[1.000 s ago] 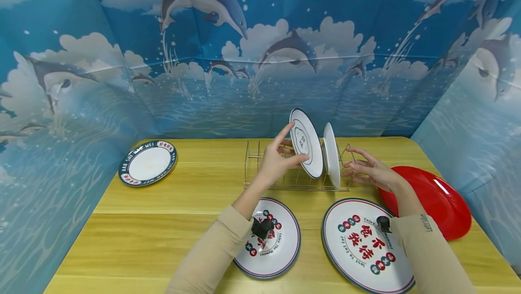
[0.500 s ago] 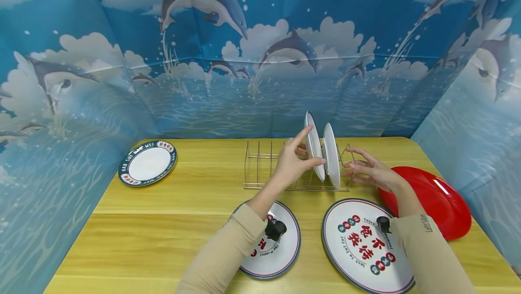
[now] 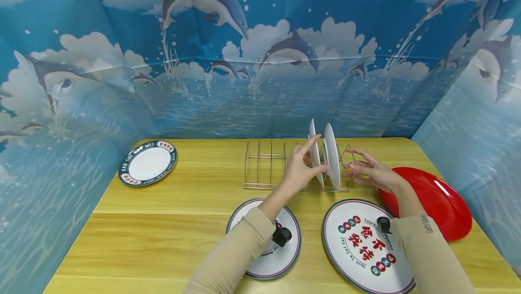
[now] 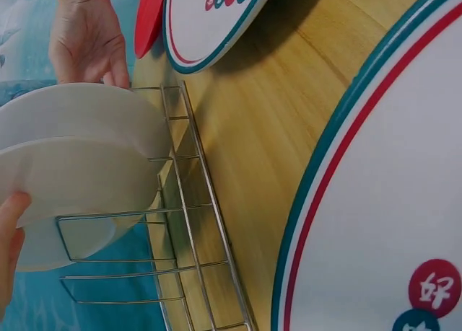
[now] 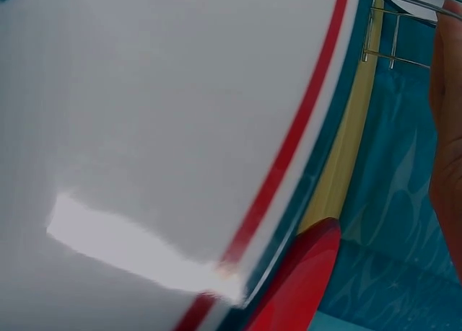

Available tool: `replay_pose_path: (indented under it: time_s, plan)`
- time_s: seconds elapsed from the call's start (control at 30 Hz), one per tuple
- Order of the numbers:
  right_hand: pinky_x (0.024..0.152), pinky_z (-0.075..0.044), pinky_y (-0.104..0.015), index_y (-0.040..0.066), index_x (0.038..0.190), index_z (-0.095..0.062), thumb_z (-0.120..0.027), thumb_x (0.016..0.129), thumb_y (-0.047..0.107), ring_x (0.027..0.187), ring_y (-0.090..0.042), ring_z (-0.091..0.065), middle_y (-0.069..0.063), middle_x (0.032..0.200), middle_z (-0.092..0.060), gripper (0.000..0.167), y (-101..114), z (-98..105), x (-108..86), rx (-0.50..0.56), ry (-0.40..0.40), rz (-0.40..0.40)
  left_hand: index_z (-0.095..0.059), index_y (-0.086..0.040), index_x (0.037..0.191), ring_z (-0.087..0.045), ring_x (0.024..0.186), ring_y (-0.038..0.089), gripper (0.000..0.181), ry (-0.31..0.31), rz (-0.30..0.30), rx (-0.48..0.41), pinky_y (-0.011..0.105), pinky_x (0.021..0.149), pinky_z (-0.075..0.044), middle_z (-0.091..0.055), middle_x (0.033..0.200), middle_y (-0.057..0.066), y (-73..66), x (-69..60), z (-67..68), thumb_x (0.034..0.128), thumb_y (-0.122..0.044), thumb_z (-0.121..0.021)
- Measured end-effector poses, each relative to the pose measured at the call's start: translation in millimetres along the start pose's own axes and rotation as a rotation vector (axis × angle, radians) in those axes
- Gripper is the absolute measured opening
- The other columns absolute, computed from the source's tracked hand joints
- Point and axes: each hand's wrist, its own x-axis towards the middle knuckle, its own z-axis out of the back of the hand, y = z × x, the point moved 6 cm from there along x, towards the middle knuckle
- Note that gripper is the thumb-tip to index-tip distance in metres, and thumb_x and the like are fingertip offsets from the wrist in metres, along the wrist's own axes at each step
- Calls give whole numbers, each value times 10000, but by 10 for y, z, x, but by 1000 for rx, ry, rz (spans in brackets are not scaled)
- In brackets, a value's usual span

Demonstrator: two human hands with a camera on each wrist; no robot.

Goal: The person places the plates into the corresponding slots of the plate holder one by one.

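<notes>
A wire rack (image 3: 264,187) stands at the table's back, with a white plate (image 3: 333,156) upright in its right part. Just left of that, my left hand (image 3: 299,167) holds a second white plate (image 3: 315,154) by its edge, thumb low and index finger high; the plate stands nearly upright among the wires. My right hand (image 3: 372,172) is at the rack's right end, fingers bent around the end wires. In the left wrist view, both plates (image 4: 79,115) show side by side, with fingers of my left hand (image 4: 9,244) at the nearer one's edge.
Two white plates with red lettering lie in front of the rack, one at centre (image 3: 285,258) and one to the right (image 3: 346,248). A red oval plate (image 3: 439,203) lies at the right, and a blue-rimmed plate (image 3: 149,163) at back left. Patterned cloth hangs behind.
My left hand has moved right and slightly down with its plate, which has turned from showing its printed face to nearly edge-on, closer to the other upright plate. My right hand has stayed still.
</notes>
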Motion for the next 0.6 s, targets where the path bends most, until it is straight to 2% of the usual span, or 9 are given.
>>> replay_pose_path:
  time_s: [0.33, 0.5, 0.6]
  plan:
    - [866, -507, -303, 182, 1456, -112, -487, 953, 189, 1013, -186, -586, 22, 1146, -552, 627, 17, -17, -7, 16, 15, 13, -406, -338, 1373, -493, 812, 144, 728, 17, 37, -31, 158, 615, -460, -432, 1003, 40, 100, -33, -102, 751, -194, -757]
    - [867, -507, -305, 208, 1450, -132, -484, 955, 199, 1009, -184, -582, -38, 1199, -522, 608, 10, -12, -10, -6, 5, 10, -377, -355, 1385, -504, 818, 171, 732, 21, 32, -29, 163, 590, -466, -417, 1011, 37, 114, -51, -134, 770, -196, -741]
    - [870, -506, -311, 214, 1449, -133, -484, 955, 204, 1017, -195, -580, -36, 1197, -521, 606, 8, -13, -7, -17, 1, 10, -356, -361, 1394, -507, 834, 234, 738, 27, 26, -9, 162, 576, -448, -411, 1000, 41, 117, -58, -138, 778, -211, -732]
